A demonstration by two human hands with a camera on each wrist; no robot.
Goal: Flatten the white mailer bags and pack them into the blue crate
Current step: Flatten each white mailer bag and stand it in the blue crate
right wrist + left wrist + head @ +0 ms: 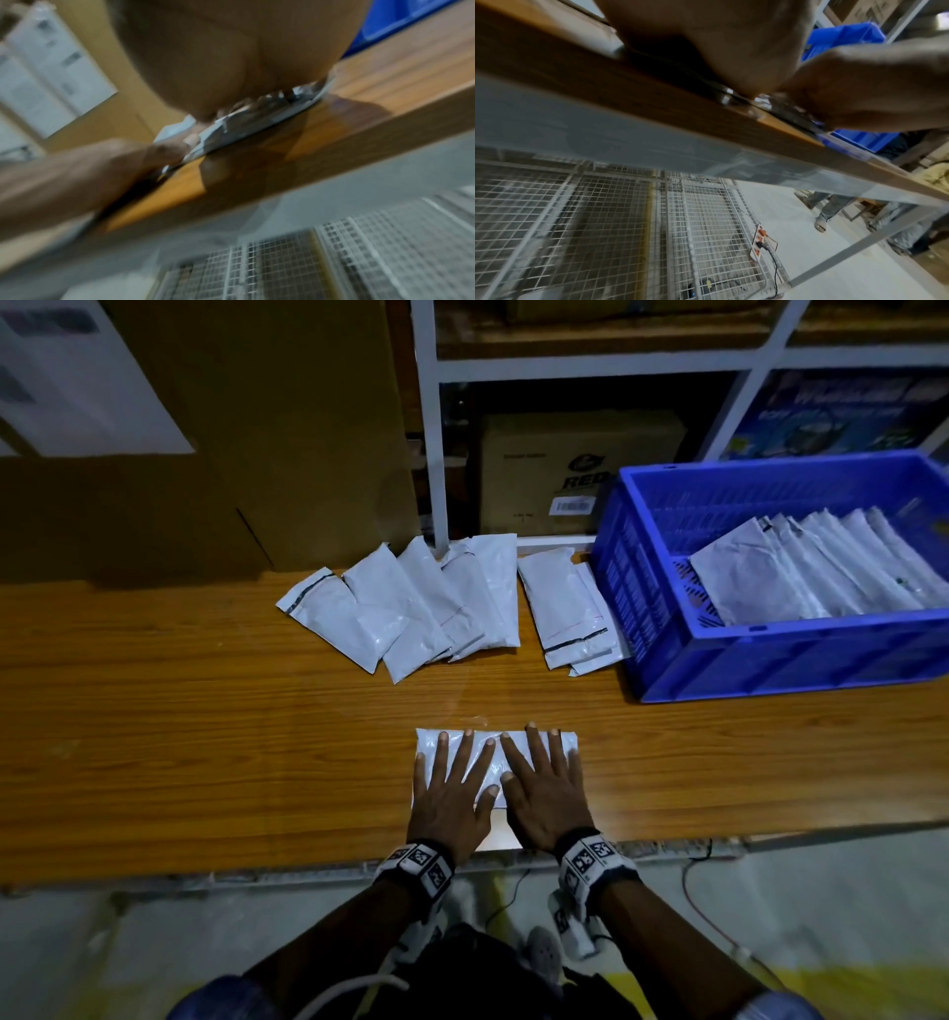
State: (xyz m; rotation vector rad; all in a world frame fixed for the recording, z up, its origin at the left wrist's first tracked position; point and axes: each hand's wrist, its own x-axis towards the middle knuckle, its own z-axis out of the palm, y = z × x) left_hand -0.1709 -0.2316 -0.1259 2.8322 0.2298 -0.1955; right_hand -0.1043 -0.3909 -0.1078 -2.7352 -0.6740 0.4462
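Your hands lie side by side on one mailer near table edge; loose mailers behind; crate right, holding more.

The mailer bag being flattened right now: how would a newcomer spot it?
On the wooden table, look at the near edge. One white mailer bag lies apart from the others, under the left hand and right hand, both pressed flat on it.
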